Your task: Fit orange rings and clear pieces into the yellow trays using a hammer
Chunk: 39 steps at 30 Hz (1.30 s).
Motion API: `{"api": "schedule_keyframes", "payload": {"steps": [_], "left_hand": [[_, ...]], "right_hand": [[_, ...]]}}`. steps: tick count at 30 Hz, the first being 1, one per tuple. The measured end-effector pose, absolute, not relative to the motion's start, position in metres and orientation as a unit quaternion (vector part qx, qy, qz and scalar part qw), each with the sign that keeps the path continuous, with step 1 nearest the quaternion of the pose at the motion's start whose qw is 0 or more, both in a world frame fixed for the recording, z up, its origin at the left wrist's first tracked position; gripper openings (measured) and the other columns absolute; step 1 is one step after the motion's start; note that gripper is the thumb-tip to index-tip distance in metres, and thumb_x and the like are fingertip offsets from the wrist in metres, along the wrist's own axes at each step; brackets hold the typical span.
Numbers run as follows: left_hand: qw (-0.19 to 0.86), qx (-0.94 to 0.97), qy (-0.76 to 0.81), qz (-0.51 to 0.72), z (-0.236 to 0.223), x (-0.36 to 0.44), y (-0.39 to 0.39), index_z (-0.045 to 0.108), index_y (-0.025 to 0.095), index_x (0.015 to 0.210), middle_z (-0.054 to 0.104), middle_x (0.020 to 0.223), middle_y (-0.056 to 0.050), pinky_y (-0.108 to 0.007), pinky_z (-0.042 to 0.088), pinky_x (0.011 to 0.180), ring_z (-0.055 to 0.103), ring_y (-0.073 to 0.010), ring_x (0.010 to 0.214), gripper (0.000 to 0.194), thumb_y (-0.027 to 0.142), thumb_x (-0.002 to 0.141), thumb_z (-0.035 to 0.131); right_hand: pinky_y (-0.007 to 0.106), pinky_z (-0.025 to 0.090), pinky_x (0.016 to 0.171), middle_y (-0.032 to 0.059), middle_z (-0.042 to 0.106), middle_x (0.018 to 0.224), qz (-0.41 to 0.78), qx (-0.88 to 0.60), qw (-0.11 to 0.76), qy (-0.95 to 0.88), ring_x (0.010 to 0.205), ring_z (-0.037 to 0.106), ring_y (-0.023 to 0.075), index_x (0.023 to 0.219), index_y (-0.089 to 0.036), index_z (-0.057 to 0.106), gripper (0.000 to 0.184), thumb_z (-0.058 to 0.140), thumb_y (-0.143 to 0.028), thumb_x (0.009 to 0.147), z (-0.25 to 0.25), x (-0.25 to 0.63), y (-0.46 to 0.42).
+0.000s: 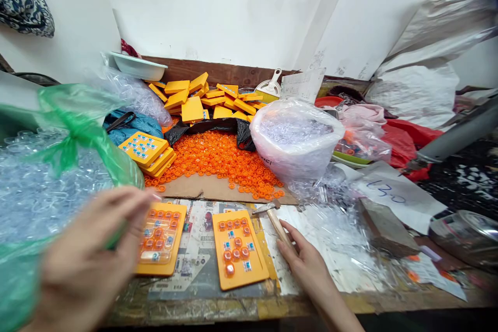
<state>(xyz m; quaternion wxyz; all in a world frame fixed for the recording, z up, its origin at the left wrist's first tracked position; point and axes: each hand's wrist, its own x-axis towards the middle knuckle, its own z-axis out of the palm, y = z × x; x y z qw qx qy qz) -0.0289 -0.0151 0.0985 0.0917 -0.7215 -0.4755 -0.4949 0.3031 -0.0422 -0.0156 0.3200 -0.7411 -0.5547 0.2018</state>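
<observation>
My right hand (305, 257) is closed round the wooden handle of a small hammer (280, 225), whose metal head points left above the table. Left of it lies a flat yellow plastic panel (254, 264) with orange rings, clear caps and small blue-and-white pieces set in it. My left hand (93, 254) is raised at the front left, smeared by motion, so whether its fingers hold anything cannot be made out. It partly covers a second yellow panel (177, 238), which carries orange rings and a clear plastic part.
Loose orange rings (213, 153) are heaped behind the panels. Stacked yellow panels (142, 148) and a pile of yellow panels (192, 109) stand beyond. Clear parts fill a green bag (93, 137) and a white bag (295, 153). A metal block (383, 228) lies right.
</observation>
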Motion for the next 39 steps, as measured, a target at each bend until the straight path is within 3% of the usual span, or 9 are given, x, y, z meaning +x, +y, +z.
{"api": "schedule_keyframes", "payload": {"steps": [2, 4, 10, 13, 17, 22, 26, 31, 39], "left_hand": [[-0.002, -0.812, -0.375, -0.448, 0.071, 0.005, -0.021, 0.064, 0.018, 0.104, 0.065, 0.097, -0.002, -0.016, 0.051, 0.081, 0.063, -0.0098, 0.086, 0.022, 0.011, 0.085, 0.056], [-0.060, -0.832, -0.328, -0.443, 0.042, 0.033, -0.020, 0.061, 0.015, 0.107, 0.066, 0.097, -0.006, -0.018, 0.053, 0.081, 0.065, -0.0120, 0.088, 0.024, 0.007, 0.086, 0.052], [-0.036, -0.853, -0.293, -0.430, -0.004, 0.057, -0.003, 0.065, 0.015, 0.095, 0.071, 0.085, -0.009, -0.028, 0.058, 0.067, 0.067, -0.0178, 0.075, 0.018, 0.009, 0.087, 0.049], [-0.078, -0.859, -0.292, -0.412, -0.008, 0.050, -0.003, 0.065, 0.015, 0.098, 0.071, 0.090, -0.009, -0.028, 0.058, 0.072, 0.067, -0.0174, 0.081, 0.022, 0.008, 0.087, 0.048], [-0.227, -0.827, -0.325, -0.399, -0.006, 0.045, -0.007, 0.067, 0.017, 0.098, 0.070, 0.095, -0.008, -0.025, 0.054, 0.082, 0.066, -0.0150, 0.089, 0.020, 0.010, 0.087, 0.051], [-0.354, -0.746, -0.446, -0.344, -0.003, 0.051, -0.004, 0.063, 0.017, 0.102, 0.070, 0.088, -0.006, -0.028, 0.054, 0.069, 0.064, -0.0157, 0.072, 0.021, 0.016, 0.082, 0.055], [-0.407, -0.698, -0.471, -0.353, 0.001, 0.055, -0.004, 0.063, 0.020, 0.102, 0.069, 0.084, -0.005, -0.029, 0.053, 0.069, 0.064, -0.0174, 0.072, 0.025, 0.018, 0.078, 0.059], [-0.439, -0.661, -0.483, -0.371, 0.003, 0.055, -0.007, 0.063, 0.020, 0.106, 0.073, 0.089, -0.006, -0.030, 0.054, 0.077, 0.068, -0.0203, 0.082, 0.031, 0.018, 0.075, 0.062], [-0.455, -0.692, -0.440, -0.347, -0.001, 0.049, -0.004, 0.057, 0.021, 0.119, 0.072, 0.096, -0.006, -0.030, 0.052, 0.084, 0.067, -0.0195, 0.090, 0.038, 0.019, 0.081, 0.056]], "right_hand": [[0.035, 0.057, 0.077, 0.0072, 0.071, 0.107, 0.196, -0.731, 0.335, -0.562, 0.098, 0.068, 0.0255, 0.124, -0.020, 0.058, 0.048, 0.050, -0.040, 0.081, -0.009, 0.300, -0.047], [0.033, 0.057, 0.077, 0.0068, 0.070, 0.108, 0.190, -0.717, 0.348, -0.573, 0.099, 0.067, 0.0242, 0.127, -0.021, 0.055, 0.047, 0.050, -0.039, 0.083, -0.001, 0.294, -0.055], [0.023, 0.053, 0.085, 0.0061, 0.065, 0.118, 0.129, -0.599, 0.369, -0.699, 0.106, 0.063, 0.0175, 0.129, -0.026, 0.050, 0.041, 0.051, -0.021, 0.088, 0.011, 0.275, -0.085], [0.017, 0.052, 0.079, 0.0033, 0.066, 0.105, 0.135, -0.550, 0.384, -0.730, 0.095, 0.066, 0.0124, 0.134, -0.031, 0.043, 0.048, 0.046, -0.013, 0.090, 0.006, 0.264, -0.092], [0.018, 0.051, 0.079, 0.0039, 0.062, 0.102, 0.140, -0.542, 0.380, -0.737, 0.086, 0.066, 0.0110, 0.138, -0.032, 0.040, 0.051, 0.041, -0.011, 0.092, -0.002, 0.254, -0.093], [0.017, 0.050, 0.078, 0.0036, 0.063, 0.103, 0.144, -0.544, 0.401, -0.723, 0.088, 0.065, 0.0111, 0.137, -0.032, 0.043, 0.050, 0.042, -0.011, 0.092, -0.006, 0.251, -0.093], [0.019, 0.052, 0.072, 0.0032, 0.065, 0.098, 0.154, -0.562, 0.438, -0.685, 0.084, 0.065, 0.0133, 0.132, -0.032, 0.050, 0.044, 0.045, -0.016, 0.091, -0.010, 0.250, -0.095], [0.022, 0.051, 0.080, 0.0057, 0.063, 0.105, 0.140, -0.556, 0.460, -0.678, 0.093, 0.063, 0.0157, 0.132, -0.032, 0.049, 0.047, 0.048, -0.013, 0.089, -0.011, 0.251, -0.096], [0.020, 0.053, 0.062, 0.0058, 0.063, 0.095, 0.103, -0.561, 0.362, -0.738, 0.067, 0.065, 0.0120, 0.139, -0.034, 0.041, 0.055, 0.042, -0.010, 0.089, -0.011, 0.254, -0.098]]}}
